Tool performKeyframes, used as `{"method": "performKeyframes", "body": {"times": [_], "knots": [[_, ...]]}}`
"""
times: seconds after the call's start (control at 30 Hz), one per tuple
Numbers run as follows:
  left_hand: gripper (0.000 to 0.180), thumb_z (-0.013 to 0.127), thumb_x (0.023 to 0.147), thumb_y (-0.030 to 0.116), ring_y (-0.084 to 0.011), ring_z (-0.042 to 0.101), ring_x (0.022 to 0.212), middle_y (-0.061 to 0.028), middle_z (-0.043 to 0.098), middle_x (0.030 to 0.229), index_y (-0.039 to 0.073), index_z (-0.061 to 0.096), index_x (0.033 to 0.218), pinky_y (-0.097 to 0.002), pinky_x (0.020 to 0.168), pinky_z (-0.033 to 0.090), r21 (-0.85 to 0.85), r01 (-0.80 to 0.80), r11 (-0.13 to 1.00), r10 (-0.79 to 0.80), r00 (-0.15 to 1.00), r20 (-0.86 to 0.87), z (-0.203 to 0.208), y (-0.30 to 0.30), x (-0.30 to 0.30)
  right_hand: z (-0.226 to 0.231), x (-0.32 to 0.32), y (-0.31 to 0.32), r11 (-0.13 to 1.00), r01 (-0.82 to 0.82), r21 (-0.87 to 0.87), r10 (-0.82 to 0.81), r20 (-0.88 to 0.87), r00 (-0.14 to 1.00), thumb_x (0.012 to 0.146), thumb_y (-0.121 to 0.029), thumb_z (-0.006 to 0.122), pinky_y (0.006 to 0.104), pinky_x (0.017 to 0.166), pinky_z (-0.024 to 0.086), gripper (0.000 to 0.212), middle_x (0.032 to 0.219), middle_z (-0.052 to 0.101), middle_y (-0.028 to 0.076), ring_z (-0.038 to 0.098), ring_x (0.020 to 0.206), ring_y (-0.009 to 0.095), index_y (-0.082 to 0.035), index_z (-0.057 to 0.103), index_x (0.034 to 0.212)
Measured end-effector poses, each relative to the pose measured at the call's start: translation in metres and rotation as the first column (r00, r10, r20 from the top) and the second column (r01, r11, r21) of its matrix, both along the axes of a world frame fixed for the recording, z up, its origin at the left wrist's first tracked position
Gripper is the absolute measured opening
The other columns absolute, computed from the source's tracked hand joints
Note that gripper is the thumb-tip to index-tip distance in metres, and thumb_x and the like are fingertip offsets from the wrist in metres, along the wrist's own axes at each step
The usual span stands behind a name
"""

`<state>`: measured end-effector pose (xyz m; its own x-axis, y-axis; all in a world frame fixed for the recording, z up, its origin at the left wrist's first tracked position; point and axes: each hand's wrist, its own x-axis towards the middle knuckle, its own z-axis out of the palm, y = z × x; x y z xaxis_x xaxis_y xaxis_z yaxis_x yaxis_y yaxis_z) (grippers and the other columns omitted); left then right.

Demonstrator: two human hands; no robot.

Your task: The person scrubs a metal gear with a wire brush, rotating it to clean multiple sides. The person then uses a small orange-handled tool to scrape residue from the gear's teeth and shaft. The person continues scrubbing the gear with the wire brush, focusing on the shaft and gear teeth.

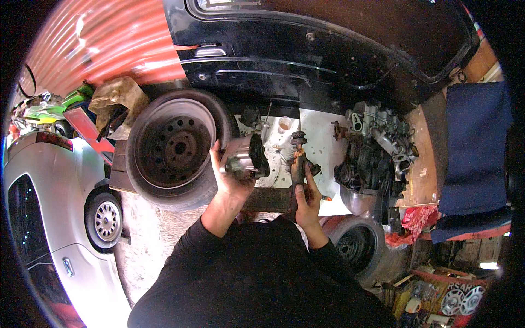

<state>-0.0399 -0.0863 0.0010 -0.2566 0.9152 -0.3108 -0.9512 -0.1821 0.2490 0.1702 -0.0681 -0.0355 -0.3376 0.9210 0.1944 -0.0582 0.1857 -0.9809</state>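
Note:
My left hand [232,188] is closed around a shiny metal cylindrical housing [240,156] with a dark open end facing right. In my right hand [309,206] is a dark, elongated metal engine part [297,170]; a gear-like ringed piece tops it, and its exact kind is unclear. Both pieces are held up, apart from each other, over a white work surface [322,124] marked with dark stains. Beyond them on that surface stand a small pale cup [285,125] and some dark metal parts [251,117].
A large wheel with tyre [180,147] lies left of my hands. An engine block [377,153] sits at the right, with another wheel [355,246] below it. A black vehicle panel [262,60] spans the back. A silver car [60,218] stands far left; dark blue cloth [474,147] hangs far right.

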Motion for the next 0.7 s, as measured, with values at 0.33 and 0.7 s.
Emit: {"method": "performKeyframes", "body": {"times": [0.33, 0.7], "knots": [[0.074, 0.051, 0.084, 0.073, -0.0244, 0.056, 0.115, -0.0056, 0.062, 0.123, 0.014, 0.056, 0.128, -0.0420, 0.100, 0.041, -0.027, -0.051, 0.998, 0.048, 0.992, -0.121, 0.005, 0.013, 0.047, 0.073, 0.008, 0.013, 0.882, -0.190, 0.432, 0.101, 0.222, 0.970, 0.087, -0.010, 0.065, 0.0351, 0.092, 0.051, 0.054, 0.119, 0.066, 0.022, 0.067, 0.106, 0.030, -0.001, 0.052, 0.138], [0.051, 0.059, 0.094, 0.039, -0.0208, 0.054, 0.116, -0.0069, 0.057, 0.125, 0.009, 0.052, 0.134, -0.0364, 0.100, 0.042, -0.044, -0.513, 0.857, 0.466, 0.810, -0.355, 0.005, 0.026, 0.074, 0.104, 0.003, 0.057, 0.895, -0.268, 0.356, 0.132, 0.362, 0.923, 0.087, -0.015, 0.067, 0.0410, 0.091, 0.051, 0.053, 0.121, 0.064, 0.024, 0.064, 0.109, 0.039, -0.010, 0.054, 0.139]]}}
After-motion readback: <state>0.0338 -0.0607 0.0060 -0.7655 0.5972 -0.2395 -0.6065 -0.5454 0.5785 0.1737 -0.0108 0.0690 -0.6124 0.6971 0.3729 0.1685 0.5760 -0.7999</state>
